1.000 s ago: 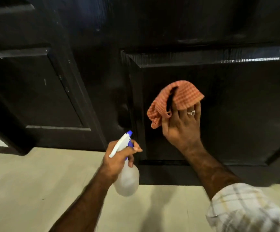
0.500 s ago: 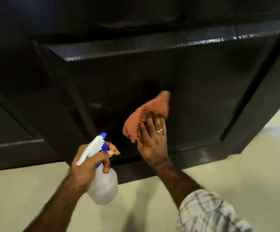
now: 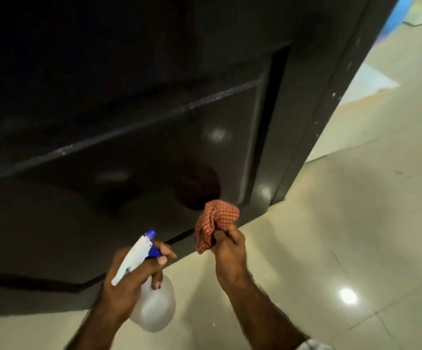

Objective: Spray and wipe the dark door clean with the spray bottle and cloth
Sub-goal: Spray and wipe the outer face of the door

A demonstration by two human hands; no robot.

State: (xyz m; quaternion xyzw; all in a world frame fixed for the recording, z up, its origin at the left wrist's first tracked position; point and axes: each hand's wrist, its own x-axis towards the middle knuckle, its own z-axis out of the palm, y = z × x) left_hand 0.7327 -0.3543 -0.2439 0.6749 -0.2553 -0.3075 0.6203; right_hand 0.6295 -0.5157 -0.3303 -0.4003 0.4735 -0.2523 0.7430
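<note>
Holding spray bottle point(image 3: 152, 306) in our left hand point(image 3: 129, 281) and bunched cloth point(image 3: 215, 223) in our right hand point(image 3: 230, 251), both low in front of the dark door point(image 3: 129, 109).
Left fingers are curled round the bottle neck, one finger over the blue trigger, white head with blue nozzle aimed up toward the door's bottom rail; the translucent body hangs below the fist over the pale tiled floor point(image 3: 343, 223). Right hand is closed in a fist, pinching the orange checked cloth, which bulges above the knuckles. We cannot tell if the cloth touches the door; it sits right at the lower corner of the recessed panel, near the door's right edge. Glossy panel shows light glare spots. A plaid sleeve point(image 3: 311, 346) edge shows at the right forearm.
</note>
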